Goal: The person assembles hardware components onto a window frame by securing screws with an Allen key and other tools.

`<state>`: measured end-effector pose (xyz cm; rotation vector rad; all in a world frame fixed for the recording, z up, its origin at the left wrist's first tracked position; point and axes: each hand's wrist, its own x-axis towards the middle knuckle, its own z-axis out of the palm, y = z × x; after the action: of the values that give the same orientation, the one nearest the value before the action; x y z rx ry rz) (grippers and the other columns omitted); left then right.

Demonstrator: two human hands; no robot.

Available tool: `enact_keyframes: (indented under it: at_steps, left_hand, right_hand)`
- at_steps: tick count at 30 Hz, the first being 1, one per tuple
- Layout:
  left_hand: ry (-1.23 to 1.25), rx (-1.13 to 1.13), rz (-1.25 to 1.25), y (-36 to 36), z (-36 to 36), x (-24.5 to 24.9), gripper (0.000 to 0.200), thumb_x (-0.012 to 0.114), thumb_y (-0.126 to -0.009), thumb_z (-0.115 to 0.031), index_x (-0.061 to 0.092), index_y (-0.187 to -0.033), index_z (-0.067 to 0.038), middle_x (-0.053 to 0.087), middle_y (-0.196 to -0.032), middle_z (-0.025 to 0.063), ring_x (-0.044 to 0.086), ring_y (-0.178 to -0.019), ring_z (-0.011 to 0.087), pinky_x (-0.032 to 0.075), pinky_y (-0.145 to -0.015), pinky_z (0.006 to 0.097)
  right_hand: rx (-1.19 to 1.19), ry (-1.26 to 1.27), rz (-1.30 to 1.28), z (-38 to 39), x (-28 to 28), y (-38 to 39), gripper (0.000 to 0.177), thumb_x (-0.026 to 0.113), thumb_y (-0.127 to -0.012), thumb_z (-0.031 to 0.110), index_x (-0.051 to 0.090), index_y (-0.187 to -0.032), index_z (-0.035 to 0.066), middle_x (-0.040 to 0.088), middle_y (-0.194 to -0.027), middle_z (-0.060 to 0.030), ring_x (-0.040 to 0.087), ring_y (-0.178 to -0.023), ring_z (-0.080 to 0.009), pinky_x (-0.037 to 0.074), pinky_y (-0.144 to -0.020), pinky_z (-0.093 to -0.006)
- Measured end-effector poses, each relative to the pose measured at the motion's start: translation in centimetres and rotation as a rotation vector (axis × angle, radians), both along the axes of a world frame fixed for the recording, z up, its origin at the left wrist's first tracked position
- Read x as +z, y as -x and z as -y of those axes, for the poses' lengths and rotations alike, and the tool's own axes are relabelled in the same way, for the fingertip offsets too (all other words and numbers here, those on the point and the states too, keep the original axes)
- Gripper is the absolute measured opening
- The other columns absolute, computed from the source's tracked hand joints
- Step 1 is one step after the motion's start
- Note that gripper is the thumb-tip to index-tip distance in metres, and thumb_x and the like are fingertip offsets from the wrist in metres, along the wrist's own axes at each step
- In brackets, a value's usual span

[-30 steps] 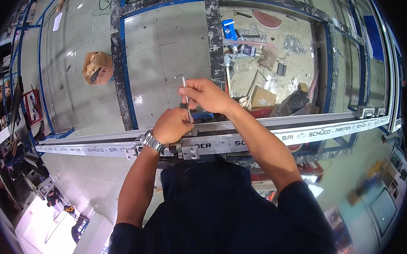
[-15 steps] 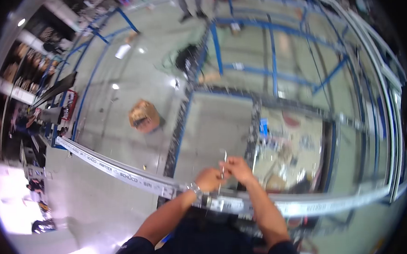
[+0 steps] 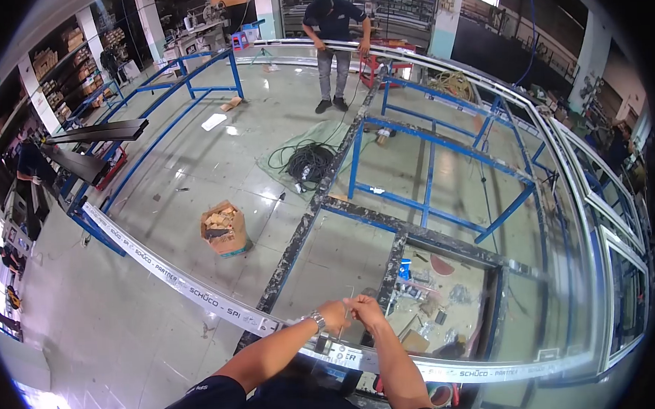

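Note:
My left hand (image 3: 333, 317), with a metal watch at the wrist, is held above the near frame bar (image 3: 218, 305), which carries printed tape. Right beside it, my right hand (image 3: 366, 310) has its fingers bent together. A thin metal piece (image 3: 349, 299) shows between the two hands and is pinched in the right one. What the left fingers close on is too small to make out. Below the hands, a small fitting (image 3: 324, 344) sits at the frame bar.
A co-worker (image 3: 336, 37) stands at the far bar. Blue metal stands (image 3: 435, 136) support the work. A box of scraps (image 3: 225, 228) and coiled black cable (image 3: 307, 163) lie on the floor. A tray of small parts (image 3: 440, 302) is at the right.
The view has tilted up, bringing the whole co-worker into sight. My hands appear lower in the picture and remain close together.

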<state>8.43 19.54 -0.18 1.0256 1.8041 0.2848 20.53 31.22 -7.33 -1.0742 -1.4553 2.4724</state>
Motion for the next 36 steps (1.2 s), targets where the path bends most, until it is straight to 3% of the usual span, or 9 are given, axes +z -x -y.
enact_keyframes:
  at_steps: [3,6,9,14,20,23,25,29,36]
  left_hand:
    - [-0.048,-0.023,-0.057,-0.2,0.0,-0.3,0.025,0.068,-0.088,-0.021,0.071,-0.074,0.0,0.074,-0.074,0.0092,0.072,-0.063,0.0168,0.054,-0.054,0.032]
    - [-0.099,0.045,0.088,0.3,0.0,-2.9,0.028,0.071,-0.084,-0.026,0.07,-0.07,-0.001,0.073,-0.07,0.0094,0.072,-0.064,0.0185,0.057,-0.062,0.0335]
    - [0.01,0.197,0.329,0.5,-0.3,-4.2,0.028,0.071,-0.082,-0.027,0.07,-0.073,0.0,0.072,-0.068,0.0096,0.072,-0.065,0.0196,0.058,-0.064,0.0344]
    - [0.014,0.032,-0.027,0.2,-1.2,-3.5,0.02,0.071,-0.079,-0.024,0.069,-0.085,-0.005,0.074,-0.082,0.0126,0.072,-0.069,0.0243,0.057,-0.064,0.0349]
    - [-0.489,-0.45,-0.26,1.3,-1.1,-8.6,0.029,0.079,-0.059,-0.021,0.07,-0.084,-0.012,0.072,-0.087,0.011,0.068,-0.079,0.0291,0.054,-0.07,0.0404]
    - [-0.286,-0.186,-0.07,1.1,-1.2,-5.1,0.021,0.076,-0.071,-0.017,0.069,-0.09,-0.011,0.073,-0.081,0.0097,0.071,-0.07,0.0247,0.056,-0.066,0.0375]
    - [-0.066,0.07,0.078,0.2,-1.1,-1.3,0.013,0.072,-0.079,-0.016,0.067,-0.089,-0.01,0.073,-0.08,0.0082,0.073,-0.066,0.0211,0.057,-0.064,0.035]
    - [-0.06,0.109,0.06,-0.1,-1.1,-0.2,0.014,0.069,-0.086,-0.014,0.072,-0.091,0.0,0.074,-0.079,0.0124,0.075,-0.068,0.0215,0.059,-0.066,0.031]
    - [-0.073,0.125,-0.053,-0.7,-0.8,0.4,0.018,0.071,-0.085,-0.015,0.072,-0.079,0.002,0.073,-0.074,0.0136,0.074,-0.065,0.0209,0.058,-0.065,0.0297]
  right_hand:
    - [-0.001,-0.077,0.058,0.5,1.4,0.0,0.022,0.077,-0.088,0.019,0.061,-0.077,0.009,0.057,-0.062,0.001,0.052,-0.052,-0.008,0.039,-0.049,-0.0229]
    - [-0.105,0.172,-0.034,1.1,3.4,0.1,0.025,0.077,-0.088,0.019,0.059,-0.075,0.01,0.056,-0.06,0.0007,0.051,-0.05,-0.0085,0.038,-0.046,-0.0229]
    - [-0.076,0.092,-0.072,0.4,0.2,0.0,0.022,0.075,-0.09,0.022,0.061,-0.077,0.011,0.057,-0.062,0.0006,0.052,-0.05,-0.009,0.038,-0.045,-0.0232]
    - [-0.039,-0.001,-0.007,0.0,-2.8,-0.2,0.018,0.073,-0.092,0.026,0.067,-0.085,0.01,0.06,-0.067,0.0018,0.053,-0.052,-0.0089,0.04,-0.046,-0.023]
    - [0.035,-0.015,-0.14,0.5,-0.6,-0.2,0.019,0.066,-0.094,0.025,0.068,-0.086,0.008,0.061,-0.07,-0.0008,0.054,-0.059,-0.0123,0.042,-0.053,-0.0292]
    - [0.04,-0.229,0.04,0.3,-0.1,0.2,0.031,0.07,-0.091,0.029,0.065,-0.068,0.008,0.059,-0.065,-0.0014,0.053,-0.059,-0.0123,0.039,-0.052,-0.03]
    - [0.068,-0.099,0.02,0.2,-0.8,0.3,0.026,0.068,-0.094,0.028,0.068,-0.078,0.007,0.061,-0.069,0.0005,0.052,-0.059,-0.0097,0.04,-0.054,-0.0267]
    - [0.022,0.162,-0.121,0.2,0.0,0.0,0.022,0.06,-0.101,0.025,0.068,-0.103,0.005,0.063,-0.078,0.0018,0.052,-0.066,-0.0071,0.045,-0.063,-0.0232]
    - [0.091,0.184,-0.183,-0.5,0.4,-0.4,0.026,0.058,-0.102,0.025,0.068,-0.112,0.004,0.064,-0.085,0.0016,0.056,-0.076,-0.0086,0.046,-0.073,-0.0255]
